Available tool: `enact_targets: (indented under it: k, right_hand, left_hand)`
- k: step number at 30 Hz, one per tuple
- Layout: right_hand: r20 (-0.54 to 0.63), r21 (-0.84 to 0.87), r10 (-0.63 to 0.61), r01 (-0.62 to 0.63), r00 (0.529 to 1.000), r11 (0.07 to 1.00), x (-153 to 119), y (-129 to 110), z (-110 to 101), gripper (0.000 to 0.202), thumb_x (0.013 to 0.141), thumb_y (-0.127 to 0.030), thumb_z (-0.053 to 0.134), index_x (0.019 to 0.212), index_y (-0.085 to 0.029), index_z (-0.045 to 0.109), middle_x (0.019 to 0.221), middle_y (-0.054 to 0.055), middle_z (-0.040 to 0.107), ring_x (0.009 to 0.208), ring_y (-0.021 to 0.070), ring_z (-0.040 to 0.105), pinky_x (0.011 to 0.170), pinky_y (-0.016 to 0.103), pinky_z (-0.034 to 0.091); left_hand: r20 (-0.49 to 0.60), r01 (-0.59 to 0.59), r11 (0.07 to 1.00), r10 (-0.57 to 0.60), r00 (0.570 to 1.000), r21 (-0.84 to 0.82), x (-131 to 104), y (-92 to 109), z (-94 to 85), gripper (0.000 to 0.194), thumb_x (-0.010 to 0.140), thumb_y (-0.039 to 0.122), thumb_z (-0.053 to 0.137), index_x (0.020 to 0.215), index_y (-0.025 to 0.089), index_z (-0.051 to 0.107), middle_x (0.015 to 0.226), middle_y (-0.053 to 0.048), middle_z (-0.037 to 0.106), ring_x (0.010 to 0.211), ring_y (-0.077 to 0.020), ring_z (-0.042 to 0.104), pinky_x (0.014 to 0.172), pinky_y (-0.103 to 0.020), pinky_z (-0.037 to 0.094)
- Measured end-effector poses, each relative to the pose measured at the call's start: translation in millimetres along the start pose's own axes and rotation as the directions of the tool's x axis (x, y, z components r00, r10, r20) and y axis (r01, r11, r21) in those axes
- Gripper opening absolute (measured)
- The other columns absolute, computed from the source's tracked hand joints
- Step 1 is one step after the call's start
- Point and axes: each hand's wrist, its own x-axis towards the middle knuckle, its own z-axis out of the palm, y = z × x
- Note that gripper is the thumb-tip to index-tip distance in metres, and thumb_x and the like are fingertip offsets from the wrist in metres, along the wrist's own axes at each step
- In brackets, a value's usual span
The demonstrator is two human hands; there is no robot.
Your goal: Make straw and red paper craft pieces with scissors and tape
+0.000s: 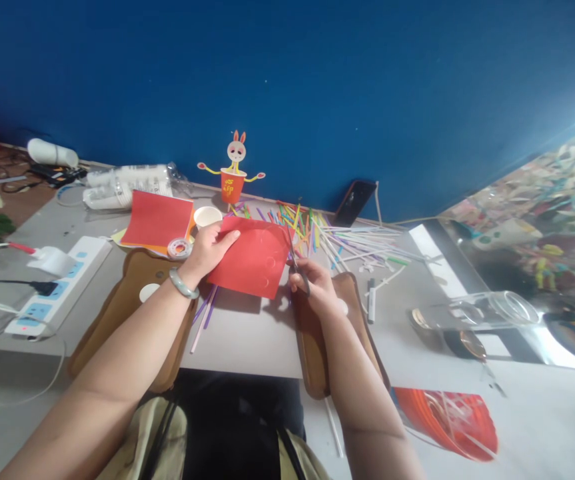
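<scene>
My left hand (210,250) pinches the left side of a red sheet of paper (247,260), thumb on top, holding it above the table. Faint round outlines show on the sheet's right part. In my right hand (316,285) is a pair of scissors (299,272), its blades pointing up along the paper's right edge. Whether the blades have cut in, I cannot tell. Behind the sheet stands a white paper cup (208,217). A roll of tape (179,249) lies left of my left hand, beside a stack of red and orange paper (157,220).
A rabbit figure in a red cup (232,185) stands by the blue wall. Colourful sticks (312,227) lie behind the sheet. A phone (354,202) leans at the wall. Left is a power strip (60,287); right, a glass jar (477,311); below, a red bin (447,423).
</scene>
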Motion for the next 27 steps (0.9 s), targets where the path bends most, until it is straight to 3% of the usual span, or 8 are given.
enact_targets:
  k: [8, 27]
  right_hand:
    - [0.000, -0.024, -0.019, 0.019, 1.000, 1.000, -0.7, -2.7, 1.0, 0.034, 0.070, -0.040, 0.079, 0.094, -0.019, 0.067, 0.059, -0.005, 0.058, 0.048, 0.0095, 0.049, 0.051, 0.026, 0.043]
    - [0.017, -0.015, -0.011, 0.012, 1.000, 1.000, 0.9, 1.1, -1.7, 0.038, 0.067, -0.042, 0.081, 0.095, -0.020, 0.067, 0.061, -0.004, 0.060, 0.048, 0.0100, 0.051, 0.052, 0.026, 0.043]
  left_hand:
    - [-0.014, 0.003, 0.999, -0.002, 1.000, 0.034, 0.2, -0.7, 0.2, 0.032, 0.083, 0.047, 0.065, 0.084, 0.015, 0.067, 0.079, -0.004, 0.071, 0.073, -0.0175, 0.065, 0.064, -0.026, 0.051]
    - [0.007, 0.034, 0.999, -0.034, 0.999, -0.018, -0.9, -0.9, 0.1, 0.034, 0.083, 0.047, 0.065, 0.093, 0.015, 0.070, 0.087, -0.007, 0.073, 0.080, -0.0201, 0.067, 0.070, -0.029, 0.054]
